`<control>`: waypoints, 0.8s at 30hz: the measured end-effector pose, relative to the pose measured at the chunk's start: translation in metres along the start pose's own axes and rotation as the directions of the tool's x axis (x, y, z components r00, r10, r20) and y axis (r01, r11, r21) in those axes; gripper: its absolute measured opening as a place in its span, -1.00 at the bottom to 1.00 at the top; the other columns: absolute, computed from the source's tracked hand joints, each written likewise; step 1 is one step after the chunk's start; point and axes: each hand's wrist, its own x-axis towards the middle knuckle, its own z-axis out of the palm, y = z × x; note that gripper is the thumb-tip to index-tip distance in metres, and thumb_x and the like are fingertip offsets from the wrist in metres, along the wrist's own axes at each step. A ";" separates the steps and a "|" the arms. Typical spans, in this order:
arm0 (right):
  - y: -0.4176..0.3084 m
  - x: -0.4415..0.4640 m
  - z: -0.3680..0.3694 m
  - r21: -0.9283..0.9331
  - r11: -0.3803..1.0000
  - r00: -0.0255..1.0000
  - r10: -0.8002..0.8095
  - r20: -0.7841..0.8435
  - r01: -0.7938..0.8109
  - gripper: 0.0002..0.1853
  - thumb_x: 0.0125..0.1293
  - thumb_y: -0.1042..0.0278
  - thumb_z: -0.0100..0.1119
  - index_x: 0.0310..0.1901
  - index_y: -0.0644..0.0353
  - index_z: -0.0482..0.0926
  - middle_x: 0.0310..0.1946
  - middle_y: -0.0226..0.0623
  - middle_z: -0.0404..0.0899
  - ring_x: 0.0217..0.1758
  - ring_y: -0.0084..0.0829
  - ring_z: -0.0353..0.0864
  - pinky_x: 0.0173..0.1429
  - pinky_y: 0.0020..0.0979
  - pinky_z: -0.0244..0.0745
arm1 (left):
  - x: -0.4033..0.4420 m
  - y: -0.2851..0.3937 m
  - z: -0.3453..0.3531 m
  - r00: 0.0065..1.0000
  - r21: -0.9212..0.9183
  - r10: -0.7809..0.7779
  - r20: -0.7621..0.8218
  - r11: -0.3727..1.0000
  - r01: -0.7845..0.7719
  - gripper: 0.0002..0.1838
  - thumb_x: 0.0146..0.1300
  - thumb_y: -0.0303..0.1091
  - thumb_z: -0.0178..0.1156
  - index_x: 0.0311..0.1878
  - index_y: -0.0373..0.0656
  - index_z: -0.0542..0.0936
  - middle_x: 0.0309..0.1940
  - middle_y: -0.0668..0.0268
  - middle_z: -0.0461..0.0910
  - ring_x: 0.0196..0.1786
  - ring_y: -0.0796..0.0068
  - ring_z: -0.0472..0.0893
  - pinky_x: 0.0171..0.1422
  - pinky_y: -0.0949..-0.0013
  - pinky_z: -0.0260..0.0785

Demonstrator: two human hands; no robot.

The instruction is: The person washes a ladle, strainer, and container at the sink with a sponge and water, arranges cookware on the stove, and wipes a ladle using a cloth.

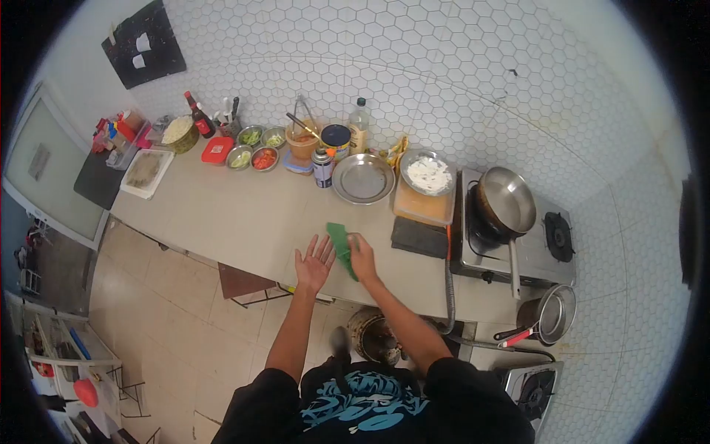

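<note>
A green cloth (339, 240) hangs from my right hand (362, 257), whose fingers are closed round it above the front part of the counter. My left hand (315, 264) is just left of the cloth, palm up with its fingers spread, and holds nothing. Whether the cloth touches the left fingertips I cannot tell. Beyond my hands stand a steel plate (363, 179) and a gas canister (322, 168) with an orange cap.
To the right, a frying pan (506, 201) sits on the gas stove (467, 255), its handle pointing toward me. A plate of white powder (429, 173) rests on a lidded container. Small bowls of cut vegetables (264, 157) line the back left. Below the counter is a bin (358, 323).
</note>
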 end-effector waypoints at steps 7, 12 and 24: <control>-0.083 -0.053 0.013 -0.458 0.813 0.933 -0.319 0.164 0.359 -0.65 0.25 0.20 0.14 0.01 0.20 0.50 0.03 -0.11 0.46 0.18 -0.09 0.31 0.22 -0.11 0.20 | 0.023 -0.055 0.014 0.922 0.002 0.045 0.385 0.999 -0.049 -0.39 0.40 0.06 -0.29 0.41 -0.06 0.06 0.43 0.13 0.04 0.40 0.25 0.13 0.32 -0.10 0.15; -0.068 -0.019 -0.001 -0.417 0.880 0.971 -0.236 0.035 0.229 -0.72 0.23 0.25 0.14 -0.10 0.24 0.50 -0.07 -0.05 0.46 0.05 -0.02 0.35 0.10 -0.06 0.25 | -0.017 -0.058 0.081 0.999 0.177 -0.033 0.034 0.984 0.026 -0.36 0.35 0.17 -0.24 0.30 -0.10 0.26 0.25 0.20 0.33 0.33 0.25 0.27 0.35 0.07 0.17; -0.002 -0.018 -0.076 0.781 0.279 0.829 0.178 0.530 -0.559 -0.52 0.43 -0.03 -0.22 0.19 0.11 0.41 0.08 -0.28 0.51 0.10 -0.35 0.50 0.18 -0.21 0.45 | -0.071 -0.056 0.218 0.903 -0.131 -0.006 0.430 0.989 0.069 -0.13 0.27 0.39 -0.33 0.45 -0.07 0.00 0.47 0.15 -0.08 0.51 0.17 -0.08 0.55 0.11 -0.25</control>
